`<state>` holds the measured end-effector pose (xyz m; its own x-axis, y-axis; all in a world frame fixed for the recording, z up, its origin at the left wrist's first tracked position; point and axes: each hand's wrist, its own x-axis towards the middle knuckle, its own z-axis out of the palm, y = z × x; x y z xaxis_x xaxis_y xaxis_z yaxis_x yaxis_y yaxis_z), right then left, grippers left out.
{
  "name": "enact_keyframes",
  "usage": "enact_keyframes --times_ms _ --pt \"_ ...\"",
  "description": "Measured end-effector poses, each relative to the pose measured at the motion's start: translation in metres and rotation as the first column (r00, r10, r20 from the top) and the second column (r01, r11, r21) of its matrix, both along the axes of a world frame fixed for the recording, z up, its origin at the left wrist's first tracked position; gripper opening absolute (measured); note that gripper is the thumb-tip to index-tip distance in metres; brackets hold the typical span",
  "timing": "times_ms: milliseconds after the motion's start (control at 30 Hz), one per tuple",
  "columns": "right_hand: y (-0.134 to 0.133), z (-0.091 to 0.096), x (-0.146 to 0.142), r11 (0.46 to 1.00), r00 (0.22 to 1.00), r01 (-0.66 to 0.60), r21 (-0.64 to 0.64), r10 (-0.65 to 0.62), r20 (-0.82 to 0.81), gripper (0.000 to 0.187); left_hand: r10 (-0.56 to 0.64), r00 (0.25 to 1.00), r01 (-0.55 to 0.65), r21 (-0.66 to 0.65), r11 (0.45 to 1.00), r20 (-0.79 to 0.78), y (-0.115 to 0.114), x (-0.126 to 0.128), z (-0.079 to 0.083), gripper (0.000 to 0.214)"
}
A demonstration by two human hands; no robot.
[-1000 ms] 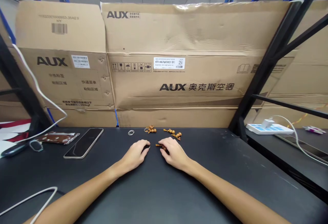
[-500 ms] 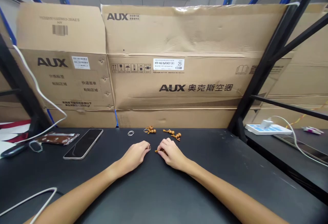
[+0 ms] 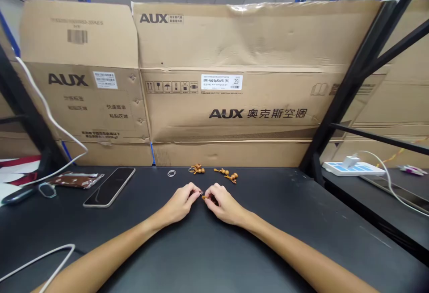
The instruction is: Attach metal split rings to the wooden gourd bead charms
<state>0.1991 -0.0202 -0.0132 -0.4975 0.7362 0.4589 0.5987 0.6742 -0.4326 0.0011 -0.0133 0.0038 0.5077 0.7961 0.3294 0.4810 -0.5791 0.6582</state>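
My left hand (image 3: pixel 182 201) is closed in a pinch on a small metal key ring (image 3: pixel 201 192), which mostly hides behind the fingertips. Close by on the right, my right hand (image 3: pixel 224 203) grips a brown wooden gourd pendant, largely covered by the fingers; its yellowish cord end (image 3: pixel 203 198) sticks out toward the left hand. Beyond the hands lie a gourd pendant with a ring attached (image 3: pixel 198 169), two more gourd pendants, one (image 3: pixel 224 172) left of the other (image 3: pixel 232 177), and loose silver key rings (image 3: pixel 171 173).
A phone (image 3: pixel 110 188) lies at the left on the black table (image 3: pixel 201 257), with a brown packet (image 3: pixel 75 179) beside it. White cables cross the left side. Cardboard (image 3: pixel 228 101) stands along the back. A power strip (image 3: pixel 353 168) sits beyond the black frame at right.
My left hand has moved slightly right and up, bringing the key ring closer to the cord end at my right hand. The right hand stays nearly in place, its fingers slightly shifted.
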Motion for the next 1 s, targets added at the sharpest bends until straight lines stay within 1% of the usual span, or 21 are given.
enact_keyframes --times_ms 167,267,467,667,867,933,1000 --pt "-0.0016 0.0028 -0.0001 0.999 0.998 -0.037 -0.024 0.036 -0.058 0.006 -0.023 0.999 0.024 0.025 0.999 -0.038 0.0 -0.0003 0.0007 0.023" --pt "-0.0026 0.0045 0.0001 0.998 0.996 -0.049 -0.032 0.046 -0.076 0.005 -0.017 0.998 0.02 0.044 0.999 -0.053 0.0 -0.0005 0.0009 0.024" --pt "-0.0027 0.0047 -0.0007 0.999 0.997 0.007 -0.05 -0.011 -0.07 0.008 -0.033 0.997 0.039 0.076 0.996 -0.075 -0.0005 -0.0005 0.0011 0.028" --pt "-0.0021 0.0047 -0.0019 0.999 0.997 0.042 -0.032 -0.044 -0.062 0.011 -0.058 0.995 0.062 0.052 0.997 -0.085 -0.0015 -0.0012 0.0023 0.028" --pt "-0.0004 0.0055 -0.0029 0.992 0.991 0.111 -0.055 -0.114 -0.064 0.013 -0.13 0.989 0.134 0.051 0.99 -0.077 -0.0037 -0.0009 0.0064 0.027" --pt "0.0004 0.0047 -0.0026 0.992 0.991 0.104 -0.066 -0.11 -0.081 0.012 -0.133 0.989 0.136 0.043 0.99 -0.059 -0.0036 -0.0007 0.0069 0.024" --pt "0.001 0.0035 -0.0021 0.994 0.991 0.081 -0.067 -0.087 -0.1 0.01 -0.113 0.993 0.114 0.033 0.993 -0.046 -0.0027 -0.0008 0.0064 0.024"
